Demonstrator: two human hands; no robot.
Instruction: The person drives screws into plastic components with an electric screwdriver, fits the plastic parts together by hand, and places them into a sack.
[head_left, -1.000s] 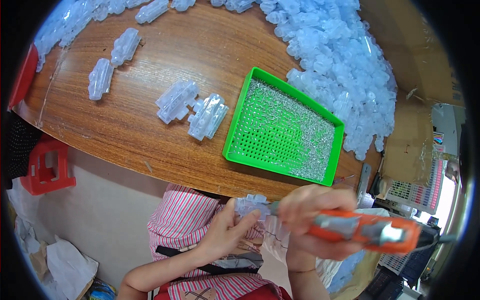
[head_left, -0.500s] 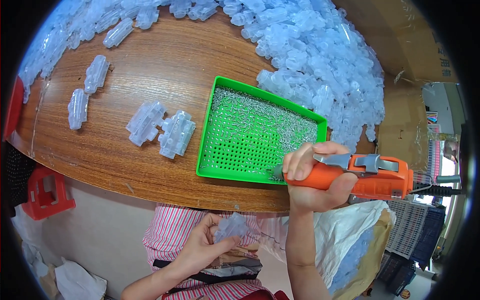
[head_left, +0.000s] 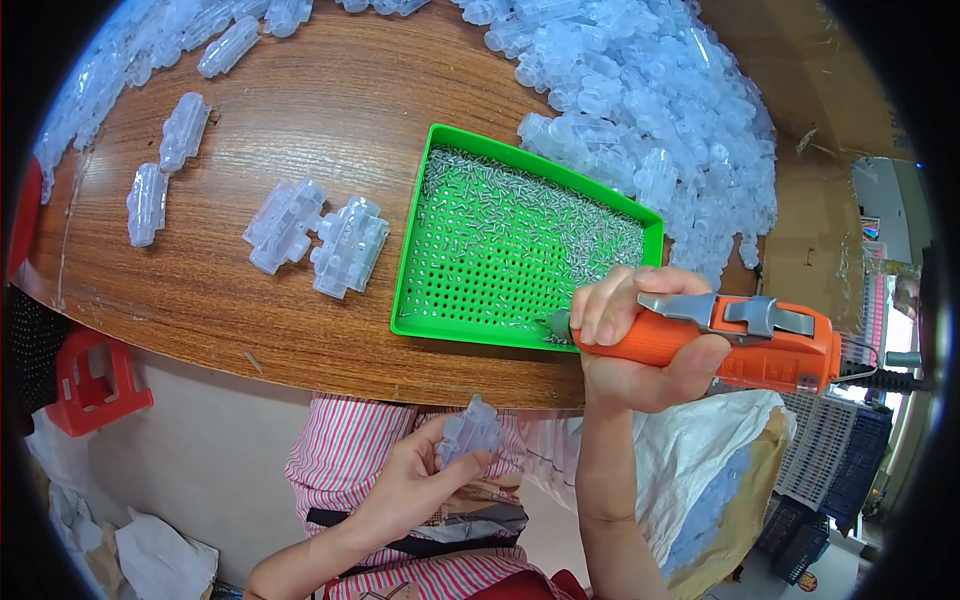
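Observation:
My right hand [head_left: 640,340] is wrapped round an orange electric screwdriver [head_left: 770,350] with a grey lever along its top. Its grey tip reaches into the near right corner of a green perforated tray [head_left: 480,338], where small silver screws [head_left: 500,195] lie, most of them toward the far and right sides. Below the table edge, my left hand [head_left: 420,475] pinches a clear plastic housing [head_left: 470,432] over my lap. Two similar clear housings [head_left: 350,247] rest side by side on the table, left of the tray.
A big heap of clear plastic parts [head_left: 640,110] covers the table's far right, against a cardboard wall [head_left: 815,200]. More clear parts [head_left: 185,130] lie at the left. A red stool [head_left: 95,385] stands below left; an open lined sack [head_left: 690,450] is beside my right forearm.
The view has shifted slightly, moving the tray and table upward in the picture. My left hand has raised and turned the clear housing a little. The screwdriver tip stays at the tray's near corner.

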